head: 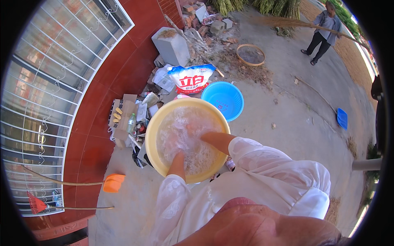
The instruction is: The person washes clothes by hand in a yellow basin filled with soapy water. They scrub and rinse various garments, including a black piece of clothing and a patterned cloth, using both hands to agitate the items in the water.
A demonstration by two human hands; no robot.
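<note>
Both of my hands are down in cloudy, sudsy water inside a large yellow plastic basin (pixel 150 135). My left hand (pixel 177 146) reaches in from the near edge, my right hand (pixel 194 129) from the right edge; foam blurs their fingers. A pale pinkish form shows faintly under the suds, too unclear to name. Whether either hand grips anything cannot be seen. Beyond the basin stands a white, blue and red Liby detergent bag (pixel 192 80). A blue plastic basin (pixel 235 98) stands at the yellow basin's upper right.
Cardboard (pixel 126 107), bottles and rubble line the red wall at left. An orange shovel (pixel 113 183) and a red rake (pixel 37 203) lean there. A round sieve (pixel 251 55) and a blue shovel (pixel 342 119) lie farther out. At upper right a person (pixel 326 30) holds a long broom.
</note>
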